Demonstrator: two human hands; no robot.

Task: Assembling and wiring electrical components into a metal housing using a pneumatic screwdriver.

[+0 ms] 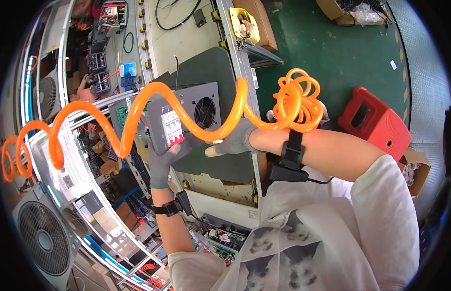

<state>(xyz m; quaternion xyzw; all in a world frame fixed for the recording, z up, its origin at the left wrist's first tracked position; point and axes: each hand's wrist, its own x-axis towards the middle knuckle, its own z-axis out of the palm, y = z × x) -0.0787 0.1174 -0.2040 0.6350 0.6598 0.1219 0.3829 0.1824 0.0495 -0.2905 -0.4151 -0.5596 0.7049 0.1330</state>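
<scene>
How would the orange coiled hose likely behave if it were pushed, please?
The orange coiled hose would probably give and spring back, given its open, stretched-out turns. Its glossy surface may feel slippery, and the turns bunched at picture right could tangle.

So the real nuisance is this orange coiled hose, its loops stretch right across my view of the grey box, so coming straight down means ducking between them. One loop also dips just beside my right hand from here. My left hand takes up the box's near left corner. I could slide in low over the bit of green mat showing between my hands, or over its far part, minding that upright black cable behind the box
</scene>
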